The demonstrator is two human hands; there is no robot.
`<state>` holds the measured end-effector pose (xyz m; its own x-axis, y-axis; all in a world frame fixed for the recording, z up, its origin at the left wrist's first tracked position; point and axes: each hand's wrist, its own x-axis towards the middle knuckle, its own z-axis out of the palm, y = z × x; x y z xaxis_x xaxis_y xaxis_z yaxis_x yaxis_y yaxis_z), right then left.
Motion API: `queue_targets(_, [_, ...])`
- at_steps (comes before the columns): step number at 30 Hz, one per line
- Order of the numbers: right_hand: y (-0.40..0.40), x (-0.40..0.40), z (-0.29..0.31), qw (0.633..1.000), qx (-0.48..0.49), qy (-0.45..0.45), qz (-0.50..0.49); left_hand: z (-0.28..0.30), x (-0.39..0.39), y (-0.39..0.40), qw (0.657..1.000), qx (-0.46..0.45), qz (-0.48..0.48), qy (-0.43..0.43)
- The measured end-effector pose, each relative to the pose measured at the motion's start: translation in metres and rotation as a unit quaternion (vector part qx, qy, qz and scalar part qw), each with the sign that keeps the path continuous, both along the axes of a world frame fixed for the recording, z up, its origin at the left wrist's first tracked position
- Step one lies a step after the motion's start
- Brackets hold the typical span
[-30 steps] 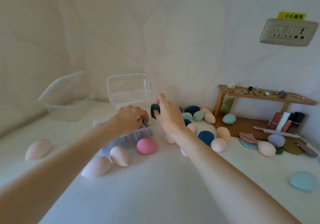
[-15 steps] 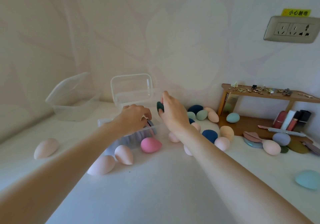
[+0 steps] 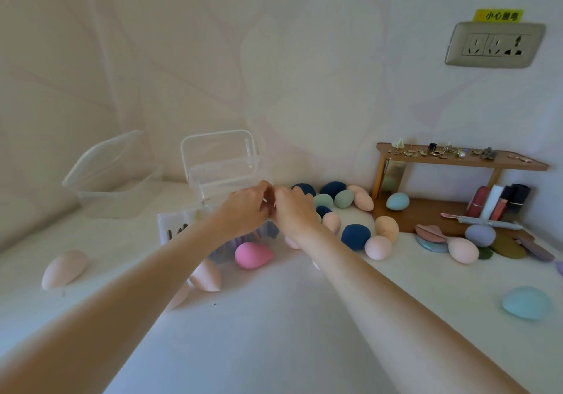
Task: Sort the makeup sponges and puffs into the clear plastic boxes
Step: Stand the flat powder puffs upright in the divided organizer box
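My left hand (image 3: 243, 211) and my right hand (image 3: 294, 211) meet fingertip to fingertip over a small clear box (image 3: 170, 229) that holds dark items. Both hands have curled fingers, and what they hold is hidden. Behind them a second clear box (image 3: 219, 162) stands with its lid up, and a third clear box (image 3: 118, 192) sits open at the left. A pink sponge (image 3: 253, 255) and a peach sponge (image 3: 207, 276) lie in front of the small box. Several navy, green and peach sponges (image 3: 355, 236) lie to the right of my hands.
A low wooden shelf (image 3: 457, 162) at the right carries small trinkets, with lipsticks and flat puffs (image 3: 432, 235) beneath and in front. One peach sponge (image 3: 64, 268) lies far left, a light blue sponge (image 3: 527, 302) far right. A wall socket (image 3: 493, 45) is upper right.
My right hand moved left and down to meet my left hand over the small box. The dark green sponge it was holding no longer shows.
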<state>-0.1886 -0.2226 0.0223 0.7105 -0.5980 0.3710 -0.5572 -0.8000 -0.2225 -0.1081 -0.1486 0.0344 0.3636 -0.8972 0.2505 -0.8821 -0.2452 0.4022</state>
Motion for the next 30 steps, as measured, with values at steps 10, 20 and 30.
queue_targets(10, [-0.038,-0.049,0.023,0.973,0.077,-0.217,0.023,-0.002,-0.005,-0.016,0.993,0.021,0.021,-0.117])
queue_targets(20, [-0.095,-0.158,0.002,0.951,0.095,-0.053,-0.290,-0.004,-0.081,-0.056,0.979,-0.074,-0.064,-0.179])
queue_targets(30, [-0.105,-0.180,-0.022,0.939,0.093,0.121,-0.308,-0.012,-0.115,-0.071,0.974,-0.016,-0.108,-0.197])
